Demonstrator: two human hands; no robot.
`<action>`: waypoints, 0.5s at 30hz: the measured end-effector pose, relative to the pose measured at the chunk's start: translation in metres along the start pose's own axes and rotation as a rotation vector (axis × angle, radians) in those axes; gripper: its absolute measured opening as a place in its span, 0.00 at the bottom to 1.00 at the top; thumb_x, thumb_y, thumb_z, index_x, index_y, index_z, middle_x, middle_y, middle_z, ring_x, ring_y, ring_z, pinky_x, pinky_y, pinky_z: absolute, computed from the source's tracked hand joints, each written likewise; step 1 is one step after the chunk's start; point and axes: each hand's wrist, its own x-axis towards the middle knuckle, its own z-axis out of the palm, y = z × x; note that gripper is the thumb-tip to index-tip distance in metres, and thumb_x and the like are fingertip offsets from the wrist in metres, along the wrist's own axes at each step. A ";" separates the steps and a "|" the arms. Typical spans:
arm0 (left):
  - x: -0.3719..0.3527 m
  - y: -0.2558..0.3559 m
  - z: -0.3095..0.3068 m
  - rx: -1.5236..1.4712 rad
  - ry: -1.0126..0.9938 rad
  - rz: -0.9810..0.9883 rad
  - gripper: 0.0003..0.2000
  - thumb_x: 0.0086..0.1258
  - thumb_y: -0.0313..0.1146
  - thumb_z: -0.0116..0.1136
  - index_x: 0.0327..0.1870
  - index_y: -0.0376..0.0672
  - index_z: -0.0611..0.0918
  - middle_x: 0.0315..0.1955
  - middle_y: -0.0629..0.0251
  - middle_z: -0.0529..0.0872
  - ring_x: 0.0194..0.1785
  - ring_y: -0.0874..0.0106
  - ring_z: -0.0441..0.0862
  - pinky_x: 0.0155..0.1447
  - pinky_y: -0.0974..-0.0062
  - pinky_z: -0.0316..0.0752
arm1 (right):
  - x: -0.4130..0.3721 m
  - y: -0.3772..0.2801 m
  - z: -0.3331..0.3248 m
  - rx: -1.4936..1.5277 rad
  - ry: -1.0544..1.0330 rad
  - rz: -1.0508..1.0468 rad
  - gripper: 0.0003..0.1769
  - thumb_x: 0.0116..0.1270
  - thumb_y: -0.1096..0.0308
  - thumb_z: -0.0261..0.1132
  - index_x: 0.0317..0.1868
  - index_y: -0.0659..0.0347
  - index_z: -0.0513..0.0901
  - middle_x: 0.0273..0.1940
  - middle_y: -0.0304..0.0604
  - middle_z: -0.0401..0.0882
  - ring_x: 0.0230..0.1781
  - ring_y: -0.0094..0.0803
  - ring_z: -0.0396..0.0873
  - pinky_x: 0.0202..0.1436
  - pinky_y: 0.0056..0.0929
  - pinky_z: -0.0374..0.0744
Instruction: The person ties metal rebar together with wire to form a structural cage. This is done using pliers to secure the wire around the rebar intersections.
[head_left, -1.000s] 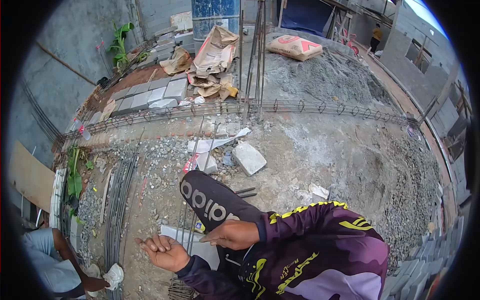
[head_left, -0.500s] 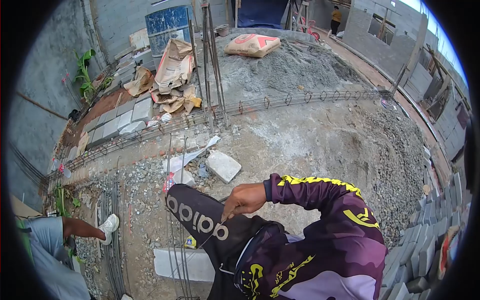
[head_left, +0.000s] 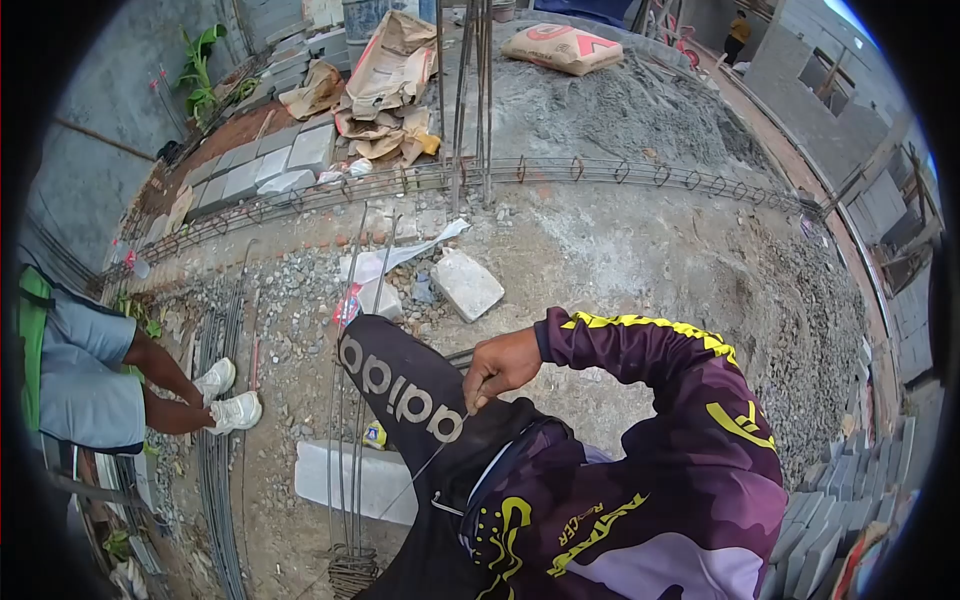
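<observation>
My right hand (head_left: 500, 370) is closed in a pinch above my thigh, with a thin wire (head_left: 430, 462) between the fingertips. The wire slants down and left from it, past the dark trouser leg (head_left: 385, 365). Below the hand, a bent metal hook (head_left: 447, 506) shows against the trousers near my waist. Upright steel bars (head_left: 345, 480) stand beside my leg, with a bundle of wire-like rings (head_left: 352, 572) around their foot. Behind them lies a pale block (head_left: 318, 470). My left hand is out of view.
A person's legs (head_left: 165, 385) stand at the left beside long steel rods (head_left: 215, 460). A rebar cage (head_left: 600, 172) crosses the ground ahead. Farther back lie a cement bag (head_left: 563, 48) and a sand heap (head_left: 650, 110). Grey blocks (head_left: 830, 500) are stacked at the right.
The view has tipped down and turned left, showing more of the other person's legs and the bars' foot. My right hand still pinches the wire, near the thigh.
</observation>
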 end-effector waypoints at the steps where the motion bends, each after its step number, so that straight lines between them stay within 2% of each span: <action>1: 0.016 0.025 -0.025 -0.008 0.031 0.019 0.10 0.79 0.35 0.43 0.44 0.42 0.78 0.18 0.68 0.64 0.17 0.74 0.57 0.23 0.72 0.58 | 0.006 0.001 -0.002 0.028 -0.034 0.008 0.11 0.70 0.72 0.61 0.48 0.66 0.85 0.44 0.45 0.87 0.46 0.32 0.83 0.51 0.30 0.77; 5: 0.049 0.117 -0.103 -0.129 0.126 0.082 0.10 0.81 0.33 0.42 0.48 0.41 0.78 0.19 0.68 0.62 0.18 0.73 0.56 0.23 0.72 0.58 | 0.027 0.005 0.001 0.112 -0.121 0.133 0.09 0.70 0.73 0.61 0.47 0.66 0.85 0.41 0.44 0.86 0.44 0.28 0.82 0.51 0.27 0.77; 8: 0.049 0.160 -0.140 -0.224 0.145 0.099 0.11 0.81 0.31 0.41 0.51 0.40 0.78 0.20 0.68 0.61 0.18 0.73 0.55 0.24 0.72 0.57 | 0.037 0.006 0.013 0.169 -0.167 0.122 0.09 0.69 0.75 0.62 0.47 0.67 0.85 0.41 0.45 0.87 0.43 0.27 0.82 0.50 0.27 0.78; 9: 0.043 0.172 -0.150 -0.228 0.126 0.113 0.11 0.82 0.32 0.40 0.50 0.38 0.77 0.21 0.67 0.64 0.21 0.72 0.59 0.27 0.71 0.61 | 0.044 0.004 0.015 0.174 -0.173 0.113 0.10 0.69 0.76 0.62 0.48 0.67 0.85 0.41 0.46 0.87 0.43 0.28 0.83 0.50 0.27 0.78; 10: 0.035 0.183 -0.163 -0.298 -0.012 0.140 0.12 0.81 0.31 0.42 0.53 0.34 0.77 0.26 0.63 0.73 0.26 0.70 0.67 0.33 0.71 0.67 | 0.054 -0.009 0.015 0.141 -0.166 0.015 0.11 0.68 0.77 0.62 0.48 0.66 0.85 0.42 0.48 0.87 0.43 0.33 0.85 0.50 0.29 0.80; 11: 0.033 0.192 -0.183 -0.189 -0.126 0.172 0.15 0.80 0.32 0.44 0.59 0.32 0.75 0.33 0.60 0.78 0.32 0.69 0.72 0.39 0.70 0.70 | 0.063 -0.013 0.018 0.121 -0.148 -0.079 0.11 0.66 0.80 0.61 0.48 0.67 0.86 0.41 0.50 0.87 0.42 0.37 0.86 0.50 0.30 0.81; 12: 0.021 0.203 -0.204 -0.128 -0.441 0.091 0.18 0.78 0.33 0.48 0.64 0.33 0.72 0.41 0.60 0.82 0.39 0.69 0.75 0.45 0.70 0.72 | 0.073 -0.024 0.018 0.109 -0.170 -0.091 0.12 0.65 0.81 0.61 0.47 0.67 0.86 0.41 0.50 0.87 0.41 0.38 0.86 0.49 0.30 0.81; 13: -0.003 0.206 -0.200 -0.104 -0.309 0.121 0.21 0.77 0.34 0.51 0.66 0.33 0.71 0.52 0.59 0.81 0.45 0.69 0.76 0.50 0.71 0.72 | 0.082 -0.034 0.018 0.097 -0.190 -0.103 0.13 0.64 0.82 0.60 0.47 0.67 0.86 0.40 0.51 0.87 0.40 0.38 0.86 0.47 0.31 0.82; 14: -0.051 0.201 -0.175 -0.018 -0.215 0.168 0.23 0.76 0.34 0.51 0.69 0.33 0.68 0.59 0.60 0.79 0.46 0.70 0.77 0.52 0.72 0.73 | 0.091 -0.035 0.021 0.050 -0.195 -0.162 0.15 0.62 0.84 0.59 0.47 0.67 0.86 0.39 0.50 0.87 0.40 0.39 0.86 0.46 0.31 0.82; 15: -0.059 0.207 -0.187 -0.060 -0.242 0.106 0.23 0.77 0.34 0.50 0.70 0.34 0.67 0.62 0.60 0.77 0.47 0.70 0.78 0.52 0.73 0.74 | 0.099 -0.037 0.022 -0.011 -0.212 -0.181 0.16 0.60 0.84 0.59 0.46 0.66 0.86 0.37 0.49 0.87 0.38 0.40 0.86 0.44 0.32 0.83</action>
